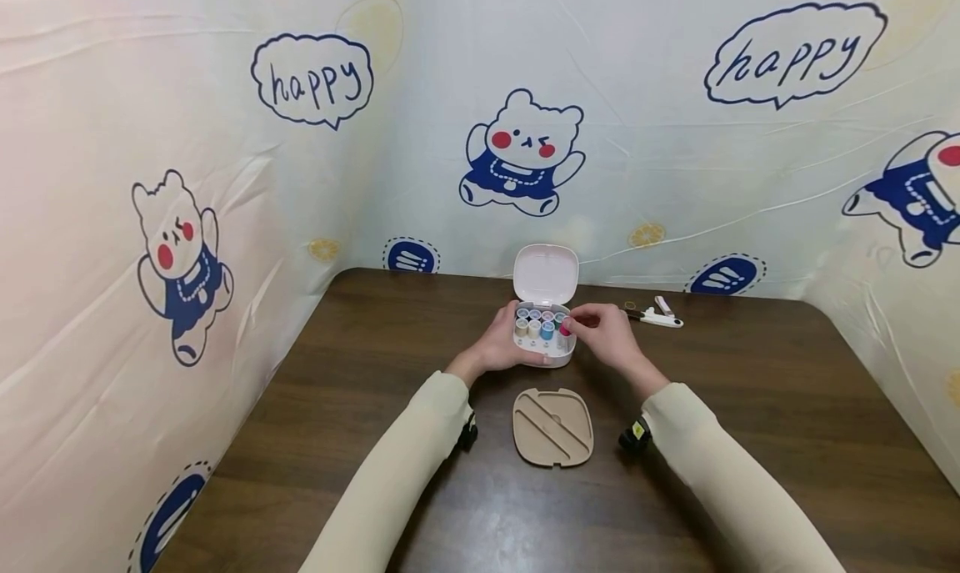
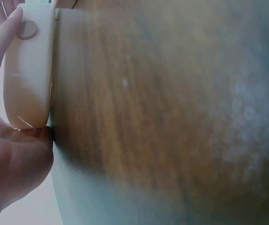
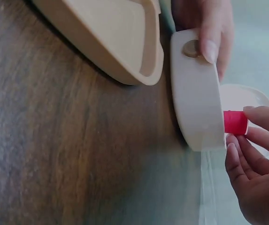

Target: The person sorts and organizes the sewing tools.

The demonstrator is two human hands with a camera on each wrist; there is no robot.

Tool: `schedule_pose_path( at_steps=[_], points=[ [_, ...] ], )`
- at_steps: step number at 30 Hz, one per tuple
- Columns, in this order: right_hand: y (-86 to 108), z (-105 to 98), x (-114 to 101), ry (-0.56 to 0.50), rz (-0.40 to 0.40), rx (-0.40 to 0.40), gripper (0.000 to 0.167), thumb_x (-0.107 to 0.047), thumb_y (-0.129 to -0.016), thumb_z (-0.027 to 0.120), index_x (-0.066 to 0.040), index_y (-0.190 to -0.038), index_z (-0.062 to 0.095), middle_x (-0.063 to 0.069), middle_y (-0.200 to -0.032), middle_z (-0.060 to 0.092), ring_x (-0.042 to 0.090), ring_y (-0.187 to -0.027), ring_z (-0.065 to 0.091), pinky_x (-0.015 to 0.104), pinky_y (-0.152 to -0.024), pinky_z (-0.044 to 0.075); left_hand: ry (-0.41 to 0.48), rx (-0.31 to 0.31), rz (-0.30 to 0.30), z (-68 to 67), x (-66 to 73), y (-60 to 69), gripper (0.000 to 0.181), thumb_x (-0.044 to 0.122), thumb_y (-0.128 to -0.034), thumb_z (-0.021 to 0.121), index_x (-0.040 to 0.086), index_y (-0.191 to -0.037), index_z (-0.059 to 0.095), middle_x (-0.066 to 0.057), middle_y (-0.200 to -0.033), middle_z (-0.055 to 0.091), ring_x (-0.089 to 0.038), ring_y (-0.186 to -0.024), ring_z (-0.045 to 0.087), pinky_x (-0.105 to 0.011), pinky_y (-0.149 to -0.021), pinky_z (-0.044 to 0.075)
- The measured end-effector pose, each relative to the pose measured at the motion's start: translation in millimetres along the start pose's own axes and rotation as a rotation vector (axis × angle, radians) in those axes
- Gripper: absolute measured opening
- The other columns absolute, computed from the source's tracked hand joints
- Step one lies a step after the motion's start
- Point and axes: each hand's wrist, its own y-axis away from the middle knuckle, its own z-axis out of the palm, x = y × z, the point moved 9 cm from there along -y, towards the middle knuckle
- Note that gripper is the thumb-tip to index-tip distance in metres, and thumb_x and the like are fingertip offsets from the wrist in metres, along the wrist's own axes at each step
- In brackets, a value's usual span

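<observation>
A white sewing box (image 1: 556,361) stands on the table with its lid (image 1: 546,273) raised at the back. Two rows of thread spools (image 1: 534,329) in beige, white, blue and other colours sit inside. My left hand (image 1: 501,342) grips the box around its left side, thumb along the front near a round button (image 2: 27,29). At the box's right end my right hand (image 1: 606,333) pinches a red thread spool (image 3: 235,122) between thumb and fingers. The spool's lower end is hidden by the box wall, and its upper part stands above the rim.
A beige tray insert (image 1: 552,428) with diagonal ridges lies in front of the box. Behind the right hand are a white-handled tool (image 1: 663,319), a small white and pink item (image 1: 663,304) and a small ring (image 1: 630,305). A printed cloth hangs behind the dark wooden table (image 1: 360,348).
</observation>
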Motion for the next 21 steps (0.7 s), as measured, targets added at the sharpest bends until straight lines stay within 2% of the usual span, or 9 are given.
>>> schedule_pose_path(
  at_steps=[10,21],
  points=[
    [-1.6,9,-18,0.191,-0.147,-0.012,0.016,-0.008,-0.094,0.073,0.002,-0.106,0.076,0.016,-0.1,0.073,0.026,-0.088,0.069,0.043,-0.08,0.058,-0.027,-0.007,-0.021,3.6,-6.8,-6.2,0.125,0.041,-0.0693,0.095,0.01,-0.16,0.015,-0.018,-0.153,0.03,-0.027,-0.131,0.042,-0.041,-0.114,0.034],
    [-1.4,14,-28,0.286,-0.161,-0.029,0.019,-0.011,-0.093,0.076,0.0,-0.109,0.078,0.013,-0.097,0.068,0.028,-0.089,0.065,0.043,-0.079,0.056,-0.013,-0.022,-0.036,6.8,-15.3,-13.2,0.13,0.045,-0.0655,0.097,0.014,-0.161,0.014,-0.017,-0.154,0.029,-0.026,-0.132,0.042,-0.041,-0.114,0.035]
  ],
)
